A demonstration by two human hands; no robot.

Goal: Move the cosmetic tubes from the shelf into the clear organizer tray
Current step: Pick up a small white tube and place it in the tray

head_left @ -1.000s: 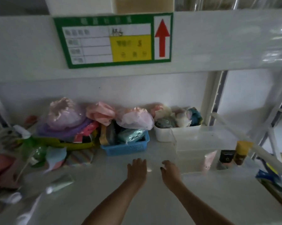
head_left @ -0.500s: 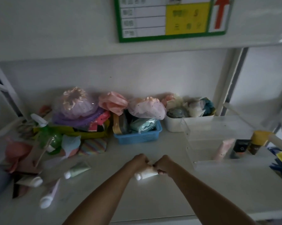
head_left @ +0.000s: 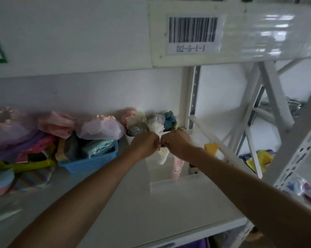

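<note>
My left hand (head_left: 145,143) and my right hand (head_left: 179,143) are fisted side by side, both pinching the top of a white cosmetic tube (head_left: 162,154). The tube hangs cap down over the left part of the clear organizer tray (head_left: 166,183). Inside the tray stands a pink tube (head_left: 177,168), a dark tube (head_left: 193,169) partly hidden by my right forearm, and a yellow-topped tube (head_left: 211,148) at its right end. Another pale tube (head_left: 2,214) lies blurred on the shelf at the far left.
A blue basket (head_left: 92,162) and a white tub (head_left: 129,138) of soft coloured items stand behind the hands. Piled shower caps and packets fill the left. White rack posts (head_left: 191,97) and diagonal braces rise on the right. The shelf's front edge (head_left: 187,233) runs below my arms.
Both hands lifted the white tube off the shelf surface and carried it right and back, over the clear tray. The view swung right, so the green sign is nearly out of frame.
</note>
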